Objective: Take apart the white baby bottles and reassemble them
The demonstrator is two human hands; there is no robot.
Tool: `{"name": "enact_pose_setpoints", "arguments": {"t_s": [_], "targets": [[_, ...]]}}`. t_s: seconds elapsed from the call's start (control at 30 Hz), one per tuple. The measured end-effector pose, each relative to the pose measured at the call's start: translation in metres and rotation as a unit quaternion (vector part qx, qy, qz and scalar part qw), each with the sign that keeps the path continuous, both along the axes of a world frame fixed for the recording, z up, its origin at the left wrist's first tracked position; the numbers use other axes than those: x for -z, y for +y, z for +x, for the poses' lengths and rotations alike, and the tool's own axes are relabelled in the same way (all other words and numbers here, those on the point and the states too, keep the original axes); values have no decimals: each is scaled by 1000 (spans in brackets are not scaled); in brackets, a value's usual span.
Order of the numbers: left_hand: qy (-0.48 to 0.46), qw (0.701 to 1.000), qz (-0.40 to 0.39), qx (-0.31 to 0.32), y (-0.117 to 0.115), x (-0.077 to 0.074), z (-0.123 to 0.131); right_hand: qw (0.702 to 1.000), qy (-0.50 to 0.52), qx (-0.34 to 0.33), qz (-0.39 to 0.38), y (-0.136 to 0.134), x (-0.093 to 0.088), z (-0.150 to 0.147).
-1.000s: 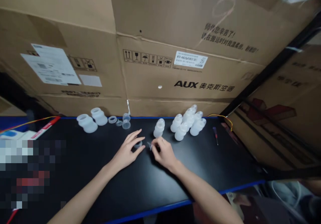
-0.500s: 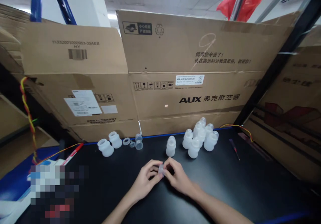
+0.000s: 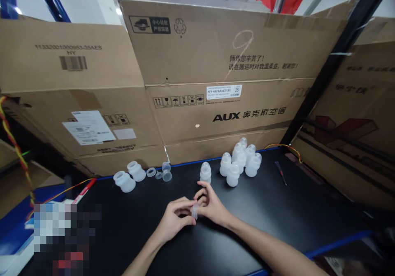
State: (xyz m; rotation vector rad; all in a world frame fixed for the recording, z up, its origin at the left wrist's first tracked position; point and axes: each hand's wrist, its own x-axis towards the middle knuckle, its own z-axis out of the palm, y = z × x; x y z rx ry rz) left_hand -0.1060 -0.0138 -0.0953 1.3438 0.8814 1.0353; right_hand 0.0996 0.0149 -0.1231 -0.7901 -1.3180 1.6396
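My left hand and my right hand meet above the black table, fingers pinched together on a small clear plastic piece held between them. Just beyond my right hand stands a single white translucent bottle. A cluster of several capped white bottles stands further right near the cardboard. To the left lie two open bottle bodies, a ring and small clear caps.
Large cardboard boxes wall off the back of the table. A small screwdriver lies at the right, near a yellow-red wire. A black post slants up at right. Papers and a red pen sit at left.
My hands lifted off the table and came together on the small clear piece. The head camera tilted up, showing more of the boxes and ceiling.
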Motion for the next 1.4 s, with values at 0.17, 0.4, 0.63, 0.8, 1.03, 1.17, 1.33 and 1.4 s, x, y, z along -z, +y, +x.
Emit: {"name": "enact_pose_setpoints", "arguments": {"t_s": [0.17,0.4,0.63,0.8,1.03,1.17,1.33,1.4], "targets": [[23,997,71,-8,-6,-2,2,999,10,-46,-11,-1,2,-1],[54,983,177,-14,-14,-2,6,996,33,-77,-14,-17,-8,-1],[-40,997,38,-57,-7,-1,13,999,19,-34,23,-13,-13,-1],[5,961,113,-251,22,-16,-28,999,-27,-26,11,-11,-15,6],[171,742,309,-570,49,-45,-155,996,-81,-32,36,-11,-14,8],[121,765,320,-546,55,-47,-190,993,-94,-37,55,-10,-14,7],[199,781,309,-505,71,-41,-205,993,-96,-38,54,-10,-13,7],[237,784,282,-500,76,-36,-208,993,-96,-40,55,-10,-14,8]]}}
